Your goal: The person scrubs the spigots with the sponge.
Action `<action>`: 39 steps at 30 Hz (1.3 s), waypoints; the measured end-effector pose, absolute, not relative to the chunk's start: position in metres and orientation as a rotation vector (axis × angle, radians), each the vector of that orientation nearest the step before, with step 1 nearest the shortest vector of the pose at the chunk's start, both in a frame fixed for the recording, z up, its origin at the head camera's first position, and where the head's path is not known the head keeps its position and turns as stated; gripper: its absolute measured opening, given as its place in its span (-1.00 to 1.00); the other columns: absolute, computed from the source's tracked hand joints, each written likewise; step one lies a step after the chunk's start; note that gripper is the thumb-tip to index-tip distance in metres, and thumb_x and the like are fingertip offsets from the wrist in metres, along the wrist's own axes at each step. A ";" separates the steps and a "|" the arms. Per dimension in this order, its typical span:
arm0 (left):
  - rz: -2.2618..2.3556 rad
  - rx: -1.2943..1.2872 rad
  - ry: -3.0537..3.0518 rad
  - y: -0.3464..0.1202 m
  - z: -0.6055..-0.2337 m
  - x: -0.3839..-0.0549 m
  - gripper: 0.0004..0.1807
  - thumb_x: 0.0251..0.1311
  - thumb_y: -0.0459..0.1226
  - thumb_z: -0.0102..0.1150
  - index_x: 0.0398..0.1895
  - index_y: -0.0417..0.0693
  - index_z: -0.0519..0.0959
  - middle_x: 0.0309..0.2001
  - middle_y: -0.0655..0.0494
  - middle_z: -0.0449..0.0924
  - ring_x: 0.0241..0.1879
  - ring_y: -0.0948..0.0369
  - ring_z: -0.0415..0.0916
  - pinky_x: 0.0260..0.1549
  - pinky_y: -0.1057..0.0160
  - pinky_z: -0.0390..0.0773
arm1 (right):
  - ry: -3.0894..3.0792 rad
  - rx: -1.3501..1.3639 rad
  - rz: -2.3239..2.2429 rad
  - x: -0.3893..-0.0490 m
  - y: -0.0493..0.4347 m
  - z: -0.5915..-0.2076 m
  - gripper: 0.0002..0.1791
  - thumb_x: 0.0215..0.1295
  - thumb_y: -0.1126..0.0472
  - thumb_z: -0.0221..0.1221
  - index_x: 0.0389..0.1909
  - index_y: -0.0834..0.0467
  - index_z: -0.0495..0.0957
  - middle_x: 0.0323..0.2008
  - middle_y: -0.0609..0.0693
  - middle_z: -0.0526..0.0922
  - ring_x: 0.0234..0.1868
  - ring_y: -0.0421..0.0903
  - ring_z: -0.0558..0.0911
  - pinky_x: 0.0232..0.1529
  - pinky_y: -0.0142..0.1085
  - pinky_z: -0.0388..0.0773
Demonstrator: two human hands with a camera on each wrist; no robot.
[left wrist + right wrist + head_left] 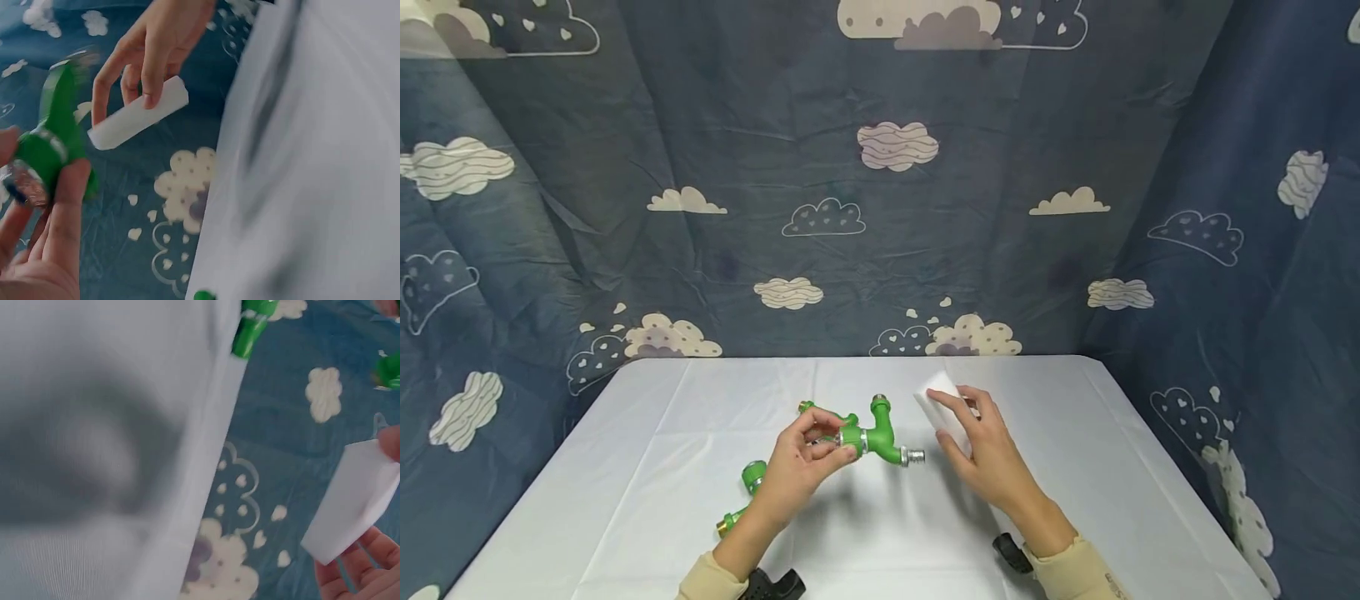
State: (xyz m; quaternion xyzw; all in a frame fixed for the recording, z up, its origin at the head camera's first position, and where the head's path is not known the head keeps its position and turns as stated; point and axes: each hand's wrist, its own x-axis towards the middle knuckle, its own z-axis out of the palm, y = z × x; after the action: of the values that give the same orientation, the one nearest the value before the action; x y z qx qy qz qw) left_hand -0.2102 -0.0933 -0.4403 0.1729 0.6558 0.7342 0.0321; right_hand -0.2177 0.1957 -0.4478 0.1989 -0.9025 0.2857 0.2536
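Note:
In the head view my left hand [797, 467] grips a green tap [883, 437] by its body, thumb on the near side. A silvery ribbed spout end points right, toward my other hand. The left wrist view shows the same tap [59, 119] blurred, between thumb and fingers. My right hand [996, 462] pinches a plain white block [947, 408] between thumb and fingers, held above the table and tilted. In the right wrist view the white block [353, 500] shows flat faces and straight edges. A gap separates the block from the tap.
A second green tap [754, 477] lies on the white table [662, 467], partly hidden by my left forearm. Another green fitting [806, 407] shows behind my left hand. Dark wrist devices [1013, 552] sit by both sleeves. A cloud-patterned curtain [820, 250] stands beyond the table.

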 end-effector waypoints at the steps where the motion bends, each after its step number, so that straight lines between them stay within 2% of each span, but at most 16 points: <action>1: 2.315 0.465 1.969 -0.092 -0.440 -0.211 -0.69 0.38 -0.46 0.32 0.04 -0.37 0.43 -0.06 0.01 0.64 -0.16 0.22 0.82 -0.10 0.26 0.82 | -2.443 0.533 0.832 -0.214 0.195 -0.447 -0.35 0.40 0.28 0.38 0.46 -0.13 0.49 0.37 0.28 0.43 0.22 0.25 0.57 0.06 0.17 0.67; 4: 2.462 0.225 1.821 -0.088 -0.439 -0.211 -0.83 0.47 -0.38 0.23 -0.21 -0.20 0.41 -0.25 0.08 0.74 -0.26 0.21 0.82 -0.20 0.30 0.80 | -2.362 0.571 0.938 -0.200 0.187 -0.440 -0.33 0.38 0.30 0.39 0.47 -0.08 0.47 0.37 0.22 0.43 0.21 0.17 0.59 -0.04 0.05 0.71; 6: 2.514 0.078 1.743 -0.084 -0.439 -0.210 -0.78 0.50 -0.32 0.20 -0.34 -0.08 0.39 -0.34 0.14 0.77 -0.37 0.28 0.74 -0.32 0.39 0.71 | -2.287 0.636 0.933 -0.191 0.178 -0.436 -0.31 0.33 0.32 0.40 0.46 -0.06 0.48 0.35 0.20 0.44 0.20 0.14 0.60 -0.08 0.00 0.74; 8: 2.524 -0.003 1.683 -0.081 -0.438 -0.208 -0.76 0.51 -0.28 0.19 -0.37 0.00 0.40 -0.38 0.19 0.77 -0.43 0.32 0.64 -0.39 0.43 0.60 | -2.233 0.704 0.882 -0.184 0.169 -0.433 -0.30 0.30 0.32 0.41 0.45 -0.06 0.50 0.37 0.20 0.44 0.26 0.13 0.59 -0.03 -0.02 0.76; 10: 2.495 -0.007 1.644 -0.079 -0.436 -0.205 -0.83 0.52 -0.26 0.18 -0.30 0.01 0.45 -0.36 0.20 0.79 -0.44 0.34 0.57 -0.40 0.44 0.56 | -2.208 0.755 0.799 -0.180 0.161 -0.431 -0.31 0.30 0.29 0.42 0.44 -0.10 0.51 0.39 0.21 0.44 0.31 0.14 0.57 0.04 -0.03 0.75; 12: 2.438 0.032 1.602 -0.077 -0.435 -0.202 -0.94 0.53 -0.24 0.18 -0.10 -0.02 0.54 -0.30 0.21 0.80 -0.40 0.34 0.59 -0.35 0.44 0.59 | -2.198 0.783 0.724 -0.179 0.154 -0.431 -0.31 0.29 0.25 0.44 0.44 -0.13 0.52 0.40 0.24 0.44 0.35 0.15 0.54 0.12 0.01 0.71; 15: 2.331 0.136 1.571 -0.078 -0.432 -0.199 -0.68 0.54 -0.22 0.18 0.25 -0.11 0.54 -0.22 0.17 0.82 -0.30 0.33 0.68 -0.26 0.44 0.67 | -2.195 0.778 0.655 -0.181 0.151 -0.435 -0.30 0.26 0.22 0.46 0.42 -0.17 0.54 0.38 0.27 0.47 0.35 0.18 0.55 0.16 0.09 0.66; 17: 2.284 0.190 1.559 -0.079 -0.430 -0.198 -0.58 0.54 -0.24 0.18 0.36 -0.21 0.50 -0.20 0.16 0.82 -0.28 0.31 0.73 -0.23 0.43 0.70 | -2.202 0.763 0.643 -0.184 0.152 -0.438 -0.30 0.25 0.22 0.48 0.41 -0.17 0.55 0.36 0.28 0.48 0.33 0.21 0.56 0.17 0.13 0.65; 23: 2.267 0.239 1.566 -0.086 -0.426 -0.198 -0.56 0.52 -0.33 0.12 0.36 -0.36 0.44 -0.16 0.14 0.77 -0.27 0.24 0.81 -0.20 0.41 0.75 | -2.320 0.597 0.628 -0.189 0.169 -0.452 -0.33 0.26 0.24 0.48 0.37 -0.15 0.56 0.30 0.31 0.52 0.22 0.30 0.62 0.09 0.22 0.64; 26: 2.290 0.212 1.558 -0.087 -0.426 -0.199 -0.53 0.52 -0.31 0.13 0.39 -0.36 0.40 -0.14 0.11 0.74 -0.25 0.19 0.84 -0.15 0.38 0.78 | -2.343 0.525 0.659 -0.184 0.175 -0.454 -0.32 0.25 0.28 0.48 0.37 -0.14 0.56 0.29 0.28 0.51 0.19 0.25 0.61 0.04 0.17 0.65; 32: 2.313 0.190 1.543 -0.085 -0.429 -0.201 -0.48 0.53 -0.32 0.18 0.45 -0.31 0.36 -0.13 0.11 0.76 -0.16 0.14 0.85 -0.08 0.30 0.81 | -2.275 0.628 0.726 -0.167 0.165 -0.437 -0.27 0.28 0.27 0.45 0.45 -0.18 0.51 0.35 0.17 0.47 0.26 0.10 0.56 0.02 0.02 0.71; 36: 2.279 0.287 1.561 -0.081 -0.430 -0.197 -0.39 0.50 -0.36 0.20 0.52 -0.36 0.28 -0.08 0.13 0.77 -0.14 0.17 0.84 -0.04 0.21 0.82 | -2.271 0.697 0.674 -0.160 0.153 -0.434 -0.27 0.28 0.22 0.44 0.46 -0.24 0.50 0.38 0.20 0.48 0.32 0.14 0.57 0.12 0.10 0.69; 39: 2.255 0.336 1.604 -0.078 -0.429 -0.195 -0.34 0.45 -0.39 0.25 0.52 -0.42 0.26 -0.08 0.14 0.78 -0.16 0.18 0.83 -0.04 0.15 0.83 | -2.277 0.689 0.665 -0.162 0.147 -0.440 -0.29 0.30 0.20 0.43 0.44 -0.25 0.50 0.37 0.21 0.49 0.31 0.15 0.57 0.12 0.12 0.67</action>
State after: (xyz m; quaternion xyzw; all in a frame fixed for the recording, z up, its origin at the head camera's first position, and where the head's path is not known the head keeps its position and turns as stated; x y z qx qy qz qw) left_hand -0.1952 -0.0778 -0.4294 0.1188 0.5663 0.7963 0.1763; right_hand -0.1619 0.1467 -0.4398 0.2632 -0.8704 0.2543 0.3294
